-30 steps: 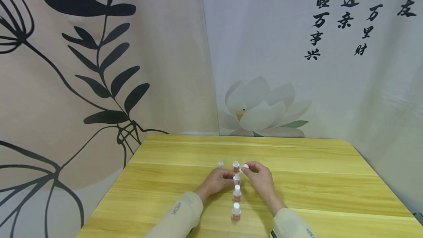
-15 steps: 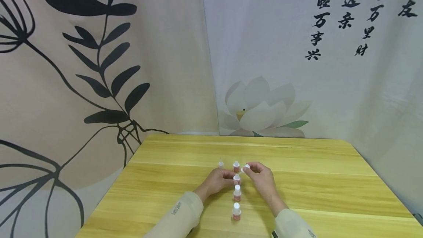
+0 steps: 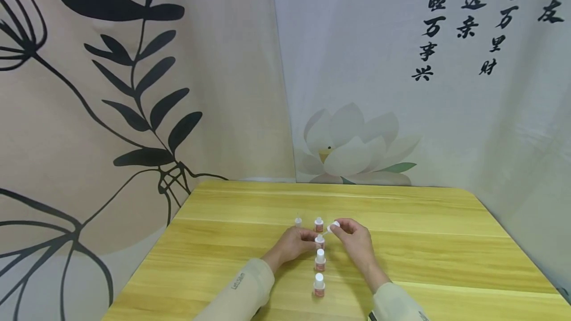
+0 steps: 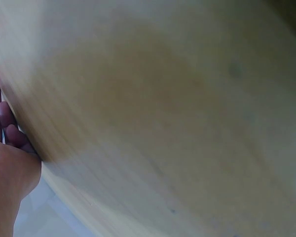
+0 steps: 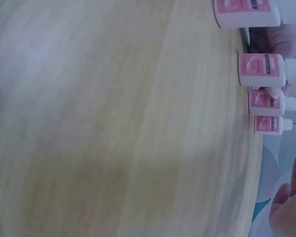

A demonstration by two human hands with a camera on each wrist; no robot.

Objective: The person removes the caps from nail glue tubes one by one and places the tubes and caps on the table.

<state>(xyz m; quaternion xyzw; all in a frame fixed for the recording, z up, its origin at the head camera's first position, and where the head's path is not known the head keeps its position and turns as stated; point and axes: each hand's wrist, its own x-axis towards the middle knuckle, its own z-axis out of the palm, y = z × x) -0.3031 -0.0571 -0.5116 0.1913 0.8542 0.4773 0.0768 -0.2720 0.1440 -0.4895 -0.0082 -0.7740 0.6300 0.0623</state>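
Several small white bottles with pink labels stand in a row on the wooden table (image 3: 424, 251). My left hand (image 3: 294, 242) holds the second-farthest bottle (image 3: 319, 241) upright by its side. In the right wrist view, the gripped bottle (image 5: 266, 101) shows a narrow white neck. Just right of it, my right hand (image 3: 354, 238) pinches a white cap (image 3: 333, 226) between thumb and fingertips. A thin pale strip reaches from the cap toward the bottle's mouth. In the left wrist view, my left hand (image 4: 12, 168) shows only at the edge, with a pink-and-white corner beside its fingers.
Two capped bottles, one (image 3: 320, 260) and a nearer one (image 3: 318, 285), stand in front of the held bottle. Behind it is a bottle (image 3: 318, 225) with a narrow top. A small translucent white piece (image 3: 298, 222) is partly hidden behind my left hand. A printed curtain (image 3: 241, 88) hangs behind the table.
My right hand has shifted slightly right with the cap, away from the held bottle, and the thin pale strip shows more plainly. My left hand and the bottles stay in place.
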